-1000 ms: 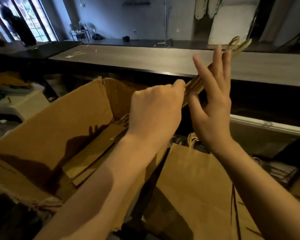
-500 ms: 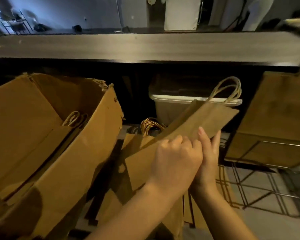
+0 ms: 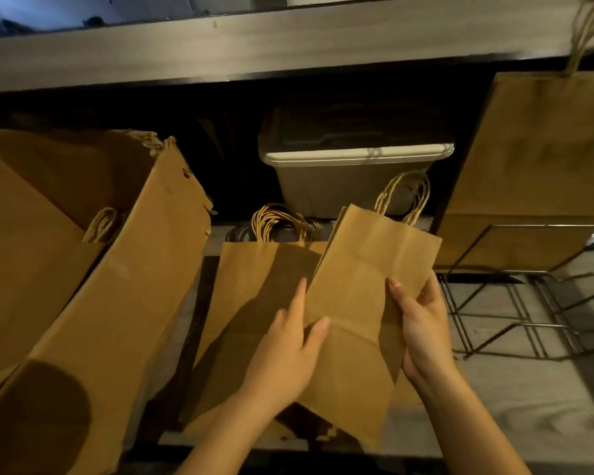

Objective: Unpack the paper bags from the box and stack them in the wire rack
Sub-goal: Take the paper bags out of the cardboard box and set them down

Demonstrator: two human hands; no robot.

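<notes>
Since half a second ago the hands have moved apart. The left hand (image 3: 288, 344) now pinches the left edge of the held paper bags (image 3: 367, 303), thumb on top, and the right hand (image 3: 422, 323) grips the right edge. The bundle is tilted above a flat stack of bags (image 3: 247, 286), which lies between the open box (image 3: 134, 269) and the wire rack (image 3: 528, 303). A larger bag (image 3: 535, 166) stands upright behind the rack's wires.

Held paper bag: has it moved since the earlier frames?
Yes. The held paper bag has come down: its handles crossed the grey bin rim half a second ago and now lie below it.
</notes>
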